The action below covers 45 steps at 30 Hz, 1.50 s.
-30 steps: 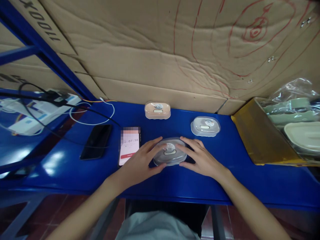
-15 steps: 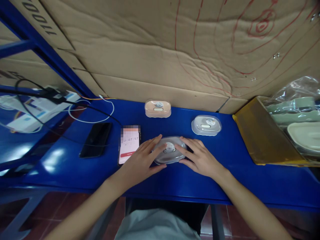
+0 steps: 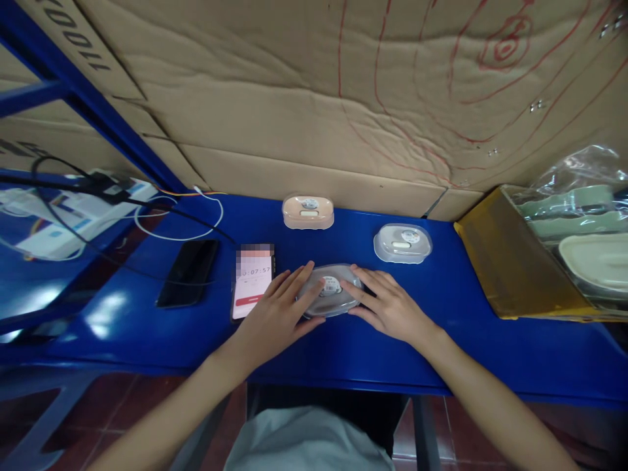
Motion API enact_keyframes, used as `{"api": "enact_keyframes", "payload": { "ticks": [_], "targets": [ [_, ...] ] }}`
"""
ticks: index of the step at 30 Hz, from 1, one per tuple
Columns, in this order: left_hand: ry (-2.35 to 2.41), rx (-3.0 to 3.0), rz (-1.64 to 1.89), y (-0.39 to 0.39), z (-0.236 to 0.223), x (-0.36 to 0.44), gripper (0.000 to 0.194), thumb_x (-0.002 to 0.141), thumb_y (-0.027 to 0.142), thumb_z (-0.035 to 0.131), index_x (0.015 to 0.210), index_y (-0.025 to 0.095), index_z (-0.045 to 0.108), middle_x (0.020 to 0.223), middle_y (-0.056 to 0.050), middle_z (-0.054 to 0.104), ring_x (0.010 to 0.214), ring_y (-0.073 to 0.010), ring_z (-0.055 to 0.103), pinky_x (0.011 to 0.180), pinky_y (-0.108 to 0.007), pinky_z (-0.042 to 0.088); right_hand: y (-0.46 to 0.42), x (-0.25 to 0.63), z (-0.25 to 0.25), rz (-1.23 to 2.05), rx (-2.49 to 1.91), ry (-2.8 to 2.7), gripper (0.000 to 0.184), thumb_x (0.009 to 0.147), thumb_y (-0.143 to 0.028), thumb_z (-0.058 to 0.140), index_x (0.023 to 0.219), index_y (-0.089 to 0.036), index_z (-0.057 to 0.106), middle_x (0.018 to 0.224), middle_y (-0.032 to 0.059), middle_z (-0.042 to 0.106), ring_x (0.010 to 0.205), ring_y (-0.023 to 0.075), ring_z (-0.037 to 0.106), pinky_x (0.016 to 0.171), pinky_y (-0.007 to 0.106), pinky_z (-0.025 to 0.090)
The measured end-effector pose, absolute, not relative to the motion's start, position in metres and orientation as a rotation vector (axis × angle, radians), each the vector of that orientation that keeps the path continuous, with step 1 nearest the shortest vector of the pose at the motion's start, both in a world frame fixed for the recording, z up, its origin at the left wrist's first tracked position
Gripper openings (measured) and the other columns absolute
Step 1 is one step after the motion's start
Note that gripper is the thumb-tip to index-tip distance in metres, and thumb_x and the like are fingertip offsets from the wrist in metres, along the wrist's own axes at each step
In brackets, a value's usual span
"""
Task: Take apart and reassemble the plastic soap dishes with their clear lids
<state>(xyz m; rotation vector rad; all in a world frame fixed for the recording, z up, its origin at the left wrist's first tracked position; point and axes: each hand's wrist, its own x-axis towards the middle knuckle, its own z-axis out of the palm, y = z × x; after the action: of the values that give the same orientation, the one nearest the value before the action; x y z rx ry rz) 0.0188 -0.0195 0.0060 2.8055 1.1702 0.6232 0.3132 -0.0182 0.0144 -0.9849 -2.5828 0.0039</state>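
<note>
A grey oval lidded container [image 3: 330, 292] lies on the blue table [image 3: 343, 347] right in front of me. My left hand [image 3: 282, 314] rests on its left side with fingers stretched flat over the lid. My right hand [image 3: 387, 306] lies on its right side, fingers spread and pressing on the lid. Both thumbs sit against the near edge of the container. A round sticker shows on the lid between my fingertips.
A peach container [image 3: 308, 212] and a clear white one [image 3: 402, 243] stand farther back. A lit phone [image 3: 252, 282] and a dark phone [image 3: 188, 272] lie to the left, with cables [image 3: 186, 222] behind. A yellow box [image 3: 510, 261] of bagged containers [image 3: 583, 222] sits at right. Cardboard wall behind.
The container has gone from tilted up toward me to lying flatter on the table under both hands. The phone timer advanced by one second.
</note>
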Motion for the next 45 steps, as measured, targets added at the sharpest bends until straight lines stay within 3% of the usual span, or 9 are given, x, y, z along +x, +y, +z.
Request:
{"api": "enact_keyframes", "payload": {
  "ticks": [9,16,22,28,32,35,39,45],
  "targets": [
    [1.389,2.860,0.547,-0.027,0.008,0.030,0.062,0.108,0.038,0.059,0.165,0.029,0.039,0.167,-0.016,0.046,0.146,-0.0383,0.055,0.121,-0.061,0.041,-0.019,0.310,0.012,-0.188,-1.000,-2.536,0.049,0.107,-0.034,0.059,0.153,-0.016,0.057,0.155,0.0237,0.058,0.138,0.0338,0.062,0.109,0.051,0.055],
    [1.410,2.911,0.479,-0.020,0.015,0.038,0.056,0.108,0.037,0.056,0.162,0.022,0.045,0.164,-0.020,0.048,0.139,-0.0408,0.059,0.115,-0.061,0.044,-0.016,0.314,0.008,-0.168,-1.119,-2.561,0.062,0.108,-0.034,0.057,0.167,-0.025,0.037,0.166,0.0192,0.046,0.150,0.0341,0.050,0.118,0.056,0.046],
    [1.407,2.882,0.435,0.021,0.024,0.069,0.052,0.108,0.035,0.052,0.157,0.016,0.052,0.153,-0.026,0.055,0.137,-0.0428,0.056,0.108,-0.059,0.046,-0.017,0.316,0.017,-0.180,-1.143,-2.535,0.060,0.108,-0.037,0.055,0.164,-0.022,0.041,0.167,0.0183,0.045,0.152,0.0351,0.046,0.122,0.058,0.037],
    [1.297,2.900,0.327,0.078,0.040,0.102,0.057,0.110,0.044,0.045,0.159,0.014,0.048,0.159,-0.026,0.049,0.147,-0.0434,0.046,0.118,-0.065,0.032,-0.015,0.319,0.015,-0.184,-1.162,-2.545,0.051,0.109,-0.036,0.052,0.158,-0.021,0.050,0.165,0.0182,0.048,0.149,0.0343,0.048,0.120,0.058,0.037],
    [1.389,2.853,0.419,0.110,0.050,0.092,0.053,0.113,0.038,0.034,0.161,0.018,0.046,0.161,-0.022,0.048,0.149,-0.0392,0.044,0.120,-0.063,0.028,-0.012,0.323,0.016,-0.182,-1.194,-2.511,0.048,0.110,-0.035,0.052,0.155,-0.019,0.054,0.164,0.0190,0.049,0.149,0.0339,0.048,0.119,0.056,0.038],
    [1.635,2.773,0.407,0.133,0.047,0.070,0.053,0.110,0.033,0.039,0.160,0.018,0.047,0.166,-0.024,0.040,0.152,-0.0422,0.039,0.119,-0.066,0.026,-0.014,0.321,0.018,-0.151,-1.182,-2.525,0.048,0.109,-0.034,0.052,0.155,-0.021,0.053,0.165,0.0176,0.048,0.149,0.0332,0.048,0.120,0.056,0.037],
    [1.732,2.722,0.179,0.148,0.038,0.044,0.061,0.106,0.041,0.052,0.162,0.021,0.042,0.169,-0.025,0.034,0.154,-0.0440,0.035,0.116,-0.067,0.031,-0.016,0.317,0.015,-0.110,-1.160,-2.581,0.048,0.109,-0.033,0.052,0.155,-0.022,0.054,0.166,0.0166,0.047,0.149,0.0330,0.048,0.120,0.056,0.036],
    [1.752,2.735,0.180,0.124,0.040,0.047,0.061,0.100,0.041,0.062,0.157,0.024,0.049,0.153,-0.022,0.051,0.139,-0.0431,0.048,0.110,-0.059,0.037,-0.016,0.313,0.009,-0.101,-1.165,-2.641,0.049,0.109,-0.033,0.052,0.157,-0.023,0.052,0.168,0.0150,0.045,0.149,0.0335,0.048,0.120,0.057,0.037]
  ]
}}
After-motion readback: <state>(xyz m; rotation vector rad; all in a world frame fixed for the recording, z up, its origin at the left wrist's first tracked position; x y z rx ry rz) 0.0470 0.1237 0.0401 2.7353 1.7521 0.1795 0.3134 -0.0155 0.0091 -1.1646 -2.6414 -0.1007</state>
